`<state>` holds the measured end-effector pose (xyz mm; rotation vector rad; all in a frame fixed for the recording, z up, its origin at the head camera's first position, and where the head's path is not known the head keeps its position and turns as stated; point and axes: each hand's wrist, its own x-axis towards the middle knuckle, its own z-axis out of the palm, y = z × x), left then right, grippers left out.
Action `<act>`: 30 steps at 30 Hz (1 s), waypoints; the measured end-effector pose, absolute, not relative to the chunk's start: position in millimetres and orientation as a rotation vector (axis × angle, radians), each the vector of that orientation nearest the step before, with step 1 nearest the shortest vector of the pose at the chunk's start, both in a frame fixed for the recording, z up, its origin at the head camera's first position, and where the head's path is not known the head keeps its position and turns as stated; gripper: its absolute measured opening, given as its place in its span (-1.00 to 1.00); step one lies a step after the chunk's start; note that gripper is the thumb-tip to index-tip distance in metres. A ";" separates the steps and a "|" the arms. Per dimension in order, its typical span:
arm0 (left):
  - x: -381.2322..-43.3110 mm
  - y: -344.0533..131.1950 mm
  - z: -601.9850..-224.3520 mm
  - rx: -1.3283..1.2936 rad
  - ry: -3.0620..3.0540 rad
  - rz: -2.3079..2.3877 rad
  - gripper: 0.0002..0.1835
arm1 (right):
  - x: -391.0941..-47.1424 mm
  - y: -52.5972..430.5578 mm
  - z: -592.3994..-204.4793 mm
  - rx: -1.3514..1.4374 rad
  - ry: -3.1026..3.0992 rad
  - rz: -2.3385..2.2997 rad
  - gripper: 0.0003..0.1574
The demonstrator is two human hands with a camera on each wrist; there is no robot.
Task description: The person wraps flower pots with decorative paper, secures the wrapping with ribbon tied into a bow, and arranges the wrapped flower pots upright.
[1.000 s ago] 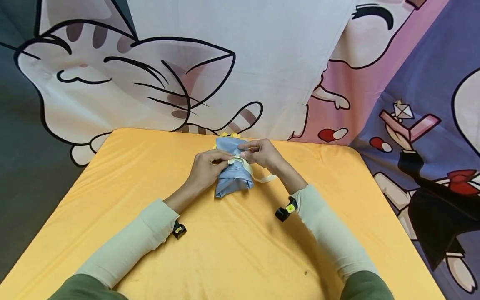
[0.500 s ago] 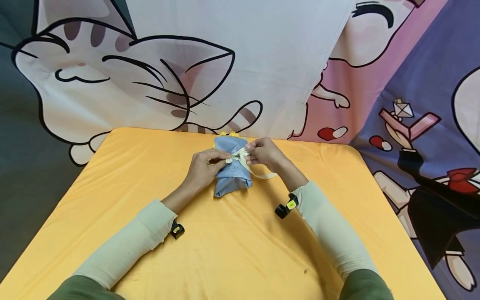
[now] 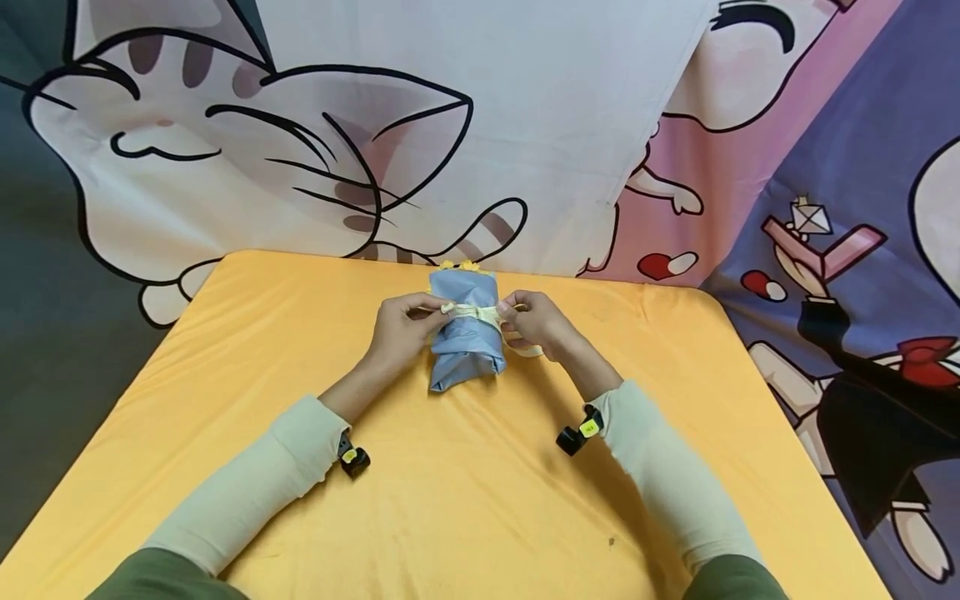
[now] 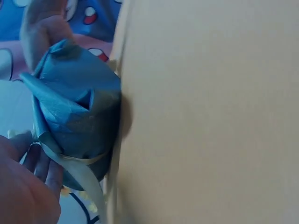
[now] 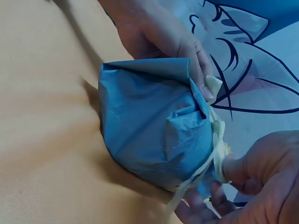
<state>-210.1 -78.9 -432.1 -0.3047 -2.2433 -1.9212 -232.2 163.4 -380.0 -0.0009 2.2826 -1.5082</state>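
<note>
A blue paper-like wrapped bundle (image 3: 467, 364) lies on the table with a cream ribbon (image 3: 480, 314) tied across its middle. My left hand (image 3: 396, 331) pinches a piece of the ribbon at the bundle's left side. On the other side, my right hand (image 3: 546, 323) pinches another part of the ribbon between thumb and finger. The right wrist view shows the folded end of the blue wrapping (image 5: 145, 116) and a loose ribbon tail (image 5: 180, 198) hanging by my right fingers. In the left wrist view, a ribbon tail (image 4: 86, 179) hangs beside my left hand (image 4: 28, 189).
Small yellow flowers (image 3: 459, 266) show at the bundle's far end. A yellow cloth covers the table (image 3: 442, 492), whose far edge meets a hanging cartoon-cat cloth (image 3: 420, 167). Each wrist bears a small black camera, one by the right sleeve (image 3: 573, 437).
My hands have drawn apart to the bundle's two sides, pulling the ribbon taut across it. The right hand has shifted from above the knot to the right edge.
</note>
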 end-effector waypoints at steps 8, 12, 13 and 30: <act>-211.0 -77.0 -435.3 0.007 -2.139 -2.193 -0.83 | -232.0 173.5 -391.4 0.085 2.182 -1.539 -0.51; -208.0 -77.7 -433.3 0.140 -2.286 -2.117 -0.79 | -232.1 178.1 -396.3 0.103 2.102 -1.590 -0.47; -207.3 -78.1 -432.5 0.161 -2.312 -2.122 -0.77 | -232.3 179.4 -397.3 0.102 2.093 -1.595 -0.45; -206.2 -88.1 -437.6 0.198 -2.185 -2.607 -0.88 | -231.0 185.5 -414.2 0.195 1.896 -1.794 -0.33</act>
